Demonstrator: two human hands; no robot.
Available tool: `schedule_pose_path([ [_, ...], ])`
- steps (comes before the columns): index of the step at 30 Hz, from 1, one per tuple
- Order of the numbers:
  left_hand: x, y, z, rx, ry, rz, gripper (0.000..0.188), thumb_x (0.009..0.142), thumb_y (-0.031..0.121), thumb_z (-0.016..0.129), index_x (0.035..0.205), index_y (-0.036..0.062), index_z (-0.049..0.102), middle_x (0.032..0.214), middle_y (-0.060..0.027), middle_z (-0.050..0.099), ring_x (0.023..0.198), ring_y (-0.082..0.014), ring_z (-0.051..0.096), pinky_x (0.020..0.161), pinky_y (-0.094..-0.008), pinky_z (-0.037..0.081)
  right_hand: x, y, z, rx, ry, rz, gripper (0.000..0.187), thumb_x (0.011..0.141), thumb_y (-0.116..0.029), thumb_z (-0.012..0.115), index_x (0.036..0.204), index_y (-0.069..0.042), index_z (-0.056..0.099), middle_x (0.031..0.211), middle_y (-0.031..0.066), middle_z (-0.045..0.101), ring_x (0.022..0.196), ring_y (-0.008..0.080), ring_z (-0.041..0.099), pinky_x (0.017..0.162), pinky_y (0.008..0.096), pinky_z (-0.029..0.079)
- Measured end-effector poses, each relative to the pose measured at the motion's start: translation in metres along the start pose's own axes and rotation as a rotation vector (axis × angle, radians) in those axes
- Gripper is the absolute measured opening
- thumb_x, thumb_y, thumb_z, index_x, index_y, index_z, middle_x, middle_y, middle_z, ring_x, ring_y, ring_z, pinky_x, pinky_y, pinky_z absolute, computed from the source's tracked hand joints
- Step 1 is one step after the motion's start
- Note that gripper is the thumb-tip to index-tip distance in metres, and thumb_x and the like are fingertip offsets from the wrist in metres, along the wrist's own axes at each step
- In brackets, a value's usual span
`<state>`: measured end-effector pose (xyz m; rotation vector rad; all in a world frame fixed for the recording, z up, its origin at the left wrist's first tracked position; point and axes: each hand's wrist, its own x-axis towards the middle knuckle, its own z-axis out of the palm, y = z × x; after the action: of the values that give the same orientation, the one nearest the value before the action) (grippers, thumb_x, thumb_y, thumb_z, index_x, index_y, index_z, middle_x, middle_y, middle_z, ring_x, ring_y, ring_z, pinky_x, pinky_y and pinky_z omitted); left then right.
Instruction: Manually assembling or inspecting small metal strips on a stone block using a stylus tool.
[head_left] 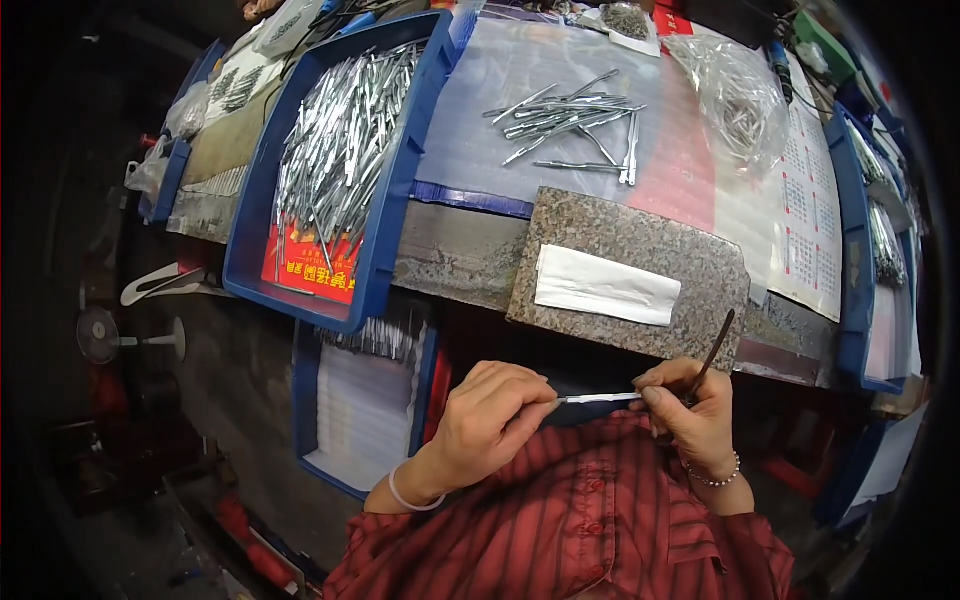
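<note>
Closest in, above the red striped shirt, the left hand [490,415] pinches one end of a slim flat silver metal piece [598,398] between thumb and fingertips, its grip narrow and closed on it. The right hand [690,410] meets the piece's other end, and its grip is also closed around a thin dark rod-like tool [712,352] that slants up past the knuckles. The piece lies level between both hands, just off the near edge of the bench [450,262].

On that near edge rests a speckled grey stone slab [690,290] with a folded white cloth [606,285] lying on it. To the left, a deep blue plastic tray [385,240] overhangs the edge, heaped with many similar silver pieces [335,150]. Farther back, near the middle of the bench, a small loose pile of silver pieces [570,120] lies on clear plastic sheeting, with a crumpled clear plastic bag [740,100] toward the far right corner.

Judging by the heaped tray against the small pile, most pieces probably remain to be handled.
</note>
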<state>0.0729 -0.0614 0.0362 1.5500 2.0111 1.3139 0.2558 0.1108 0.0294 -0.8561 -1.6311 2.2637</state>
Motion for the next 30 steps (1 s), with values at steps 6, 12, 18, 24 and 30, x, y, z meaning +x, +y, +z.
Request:
schedule_pose_path([
  [6, -0.007, -0.001, 0.0, -0.065, -0.039, -0.097, 0.017, 0.077, -0.004, 0.07, 0.092, 0.0012, 0.066, 0.085, -0.0104, 0.067, 0.077, -0.0253, 0.065, 0.07, -0.033, 0.048, 0.001, 0.004, 0.004, -0.109, -0.003, -0.036, 0.01, 0.09, -0.004, 0.066, 0.098, 0.003, 0.066, 0.087, 0.0081, 0.07, 0.075, 0.0116, 0.069, 0.054, 0.0198, 0.049],
  [12, -0.016, -0.004, -0.007, -0.195, -0.112, -0.305, 0.014, 0.084, -0.004, 0.065, 0.097, -0.0008, 0.068, 0.085, -0.01, 0.066, 0.074, -0.0199, 0.063, 0.065, -0.0287, 0.048, 0.007, 0.0, 0.013, -0.209, -0.067, -0.007, 0.012, 0.089, -0.005, 0.067, 0.099, 0.003, 0.067, 0.083, 0.0086, 0.07, 0.071, 0.0115, 0.068, 0.06, 0.0218, 0.051],
  [18, -0.038, -0.022, -0.011, -0.314, -0.237, -0.411, 0.012, 0.088, 0.01, 0.065, 0.094, -0.0005, 0.066, 0.085, -0.012, 0.066, 0.078, -0.0243, 0.066, 0.068, -0.0322, 0.05, 0.018, 0.011, 0.03, -0.476, -0.232, -0.172, 0.013, 0.086, -0.003, 0.067, 0.098, 0.002, 0.067, 0.076, 0.0066, 0.068, 0.065, 0.0106, 0.065, 0.06, 0.0239, 0.05],
  [24, -0.085, -0.046, -0.04, -0.095, 0.039, -0.599, 0.01, 0.088, 0.007, 0.065, 0.095, 0.0005, 0.067, 0.083, -0.0078, 0.066, 0.075, -0.0152, 0.062, 0.065, -0.0275, 0.048, 0.025, 0.018, 0.039, -0.451, -0.189, -0.199, 0.014, 0.09, -0.007, 0.063, 0.098, 0.004, 0.064, 0.08, 0.01, 0.071, 0.066, 0.0143, 0.067, 0.062, 0.0252, 0.052],
  [30, -0.147, -0.15, -0.07, 0.499, 0.514, -0.694, 0.011, 0.086, 0.011, 0.062, 0.092, 0.0028, 0.068, 0.087, -0.0175, 0.067, 0.08, -0.0355, 0.064, 0.071, -0.0415, 0.05, 0.029, 0.016, 0.048, -0.542, -0.293, -0.181, 0.012, 0.088, -0.006, 0.064, 0.097, 0.003, 0.065, 0.078, 0.0106, 0.069, 0.064, 0.016, 0.066, 0.059, 0.0251, 0.05],
])
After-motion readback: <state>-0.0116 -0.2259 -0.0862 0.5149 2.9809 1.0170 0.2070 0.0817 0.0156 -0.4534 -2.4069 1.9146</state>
